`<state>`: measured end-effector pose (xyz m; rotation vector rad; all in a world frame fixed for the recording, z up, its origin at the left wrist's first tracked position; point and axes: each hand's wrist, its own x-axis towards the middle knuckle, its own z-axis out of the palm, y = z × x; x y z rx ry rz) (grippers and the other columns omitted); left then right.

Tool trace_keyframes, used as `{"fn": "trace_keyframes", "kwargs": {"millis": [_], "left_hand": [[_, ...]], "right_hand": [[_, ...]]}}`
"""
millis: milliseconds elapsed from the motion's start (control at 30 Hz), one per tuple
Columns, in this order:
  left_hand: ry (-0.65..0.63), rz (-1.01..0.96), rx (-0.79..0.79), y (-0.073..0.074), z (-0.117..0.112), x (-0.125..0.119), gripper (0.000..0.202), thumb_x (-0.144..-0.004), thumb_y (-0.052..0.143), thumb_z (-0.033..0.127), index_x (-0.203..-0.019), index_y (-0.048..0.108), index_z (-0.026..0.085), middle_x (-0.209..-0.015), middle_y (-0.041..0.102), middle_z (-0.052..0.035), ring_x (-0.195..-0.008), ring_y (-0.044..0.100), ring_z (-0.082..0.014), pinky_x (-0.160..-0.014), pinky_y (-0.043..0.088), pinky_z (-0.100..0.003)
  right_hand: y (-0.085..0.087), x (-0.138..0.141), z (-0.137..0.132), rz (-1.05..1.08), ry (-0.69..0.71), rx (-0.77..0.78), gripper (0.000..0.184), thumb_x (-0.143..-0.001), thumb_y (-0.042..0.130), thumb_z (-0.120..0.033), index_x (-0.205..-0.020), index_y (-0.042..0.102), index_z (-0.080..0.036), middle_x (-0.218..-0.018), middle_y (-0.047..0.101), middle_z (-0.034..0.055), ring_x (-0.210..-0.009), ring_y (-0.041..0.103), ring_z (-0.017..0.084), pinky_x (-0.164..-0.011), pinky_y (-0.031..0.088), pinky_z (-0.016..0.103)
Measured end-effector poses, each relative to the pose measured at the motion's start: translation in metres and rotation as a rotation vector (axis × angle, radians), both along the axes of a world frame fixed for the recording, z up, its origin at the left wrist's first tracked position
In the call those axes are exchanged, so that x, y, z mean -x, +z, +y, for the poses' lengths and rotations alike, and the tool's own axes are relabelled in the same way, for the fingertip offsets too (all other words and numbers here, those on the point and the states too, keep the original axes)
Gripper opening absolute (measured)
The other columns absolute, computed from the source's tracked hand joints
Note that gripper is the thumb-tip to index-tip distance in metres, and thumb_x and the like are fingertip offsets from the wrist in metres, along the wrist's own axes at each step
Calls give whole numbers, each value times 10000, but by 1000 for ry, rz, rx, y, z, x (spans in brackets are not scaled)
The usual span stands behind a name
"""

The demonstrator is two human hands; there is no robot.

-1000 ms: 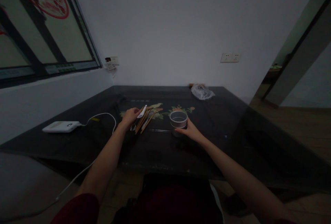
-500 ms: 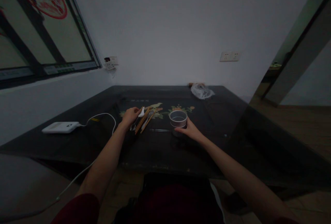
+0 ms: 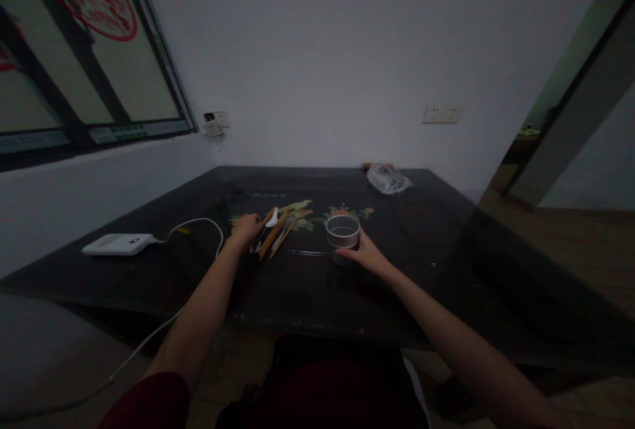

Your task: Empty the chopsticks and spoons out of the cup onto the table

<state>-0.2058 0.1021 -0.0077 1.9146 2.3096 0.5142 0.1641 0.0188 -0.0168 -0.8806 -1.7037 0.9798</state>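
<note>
My right hand curls around the right side of a round, open-topped grey cup, its thumb across the near side. The cup stands upright on the dark table. Over to the left, a loose bundle of wooden chopsticks lies slantwise with metal spoons among them. A white spoon rests at the bundle's upper left. My left hand is at the bundle's left edge, fingers bent and drawn together beside the white spoon. What its fingertips grip, if anything, is too dark to make out.
A white power bank lies on the table's left with a white cable running from it over the front edge. A crumpled clear plastic bag sits at the back right. The wall borders the table's far edge.
My left hand has drawn slightly down and left of the white spoon, its fingers more curled. My right hand stays on the cup. The whole view has shifted slightly.
</note>
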Motion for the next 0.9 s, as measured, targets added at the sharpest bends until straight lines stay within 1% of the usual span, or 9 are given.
{"fn": "trace_keyframes", "kwargs": {"millis": [133, 300, 433, 567, 667, 767, 833, 900], "left_hand": [[2, 77, 49, -2, 0, -2, 259, -742, 578, 324, -950, 683, 212, -1036, 684, -118, -959, 630, -232, -749, 454, -248], [-5, 73, 62, -3, 0, -5, 254, -716, 600, 279, -948, 676, 208, -1035, 681, -123, -937, 638, -243, -726, 461, -264], [-8, 69, 57, -3, -1, -6, 251, -718, 601, 279, -950, 669, 210, -1048, 674, -122, -958, 631, -247, -749, 461, -270], [-28, 66, 22, 1, -4, -9, 256, -768, 568, 345, -952, 669, 199, -1065, 655, -137, -978, 618, -262, -777, 455, -291], [-49, 60, -71, 6, -7, -15, 325, -826, 493, 414, -996, 657, 190, -1061, 641, -135, -954, 616, -246, -767, 451, -280], [-84, 56, -157, 9, -9, -22, 369, -862, 428, 451, -999, 646, 187, -1019, 643, -114, -929, 611, -218, -750, 445, -258], [-108, 57, -161, 8, -9, -25, 387, -851, 442, 489, -985, 635, 181, -999, 643, -105, -916, 609, -209, -746, 443, -251], [-126, 65, -126, 5, -8, -26, 406, -812, 497, 521, -984, 620, 174, -997, 640, -106, -902, 610, -210, -742, 444, -250]], "right_hand": [[-1, 0, 1, -5, 6, 11, 806, -603, 794, -344, -1287, 397, -191, -1309, 512, 123, -1227, 476, 242, -1069, 324, 398], [-3, -1, 2, -22, -20, 20, 808, -596, 793, -342, -1288, 405, -195, -1294, 526, 119, -1212, 488, 246, -1058, 336, 409], [-2, -1, 1, -24, -20, 17, 807, -599, 791, -336, -1295, 403, -209, -1290, 532, 109, -1212, 489, 244, -1062, 331, 410], [2, 0, -2, -14, -16, 4, 783, -608, 785, -336, -1287, 413, -218, -1291, 533, 107, -1215, 489, 243, -1067, 328, 405], [2, 0, -2, -16, -10, 5, 788, -604, 789, -342, -1284, 414, -206, -1299, 526, 117, -1217, 487, 245, -1064, 330, 399], [1, 0, -1, -24, -13, 6, 801, -599, 793, -350, -1286, 411, -198, -1303, 522, 121, -1218, 485, 246, -1059, 335, 397], [0, 0, 0, -26, -12, 0, 804, -599, 794, -353, -1287, 409, -199, -1305, 520, 121, -1223, 480, 246, -1062, 331, 396], [1, 0, 0, -26, -14, -4, 797, -602, 793, -354, -1284, 410, -199, -1305, 520, 122, -1225, 479, 247, -1070, 322, 397]]}}
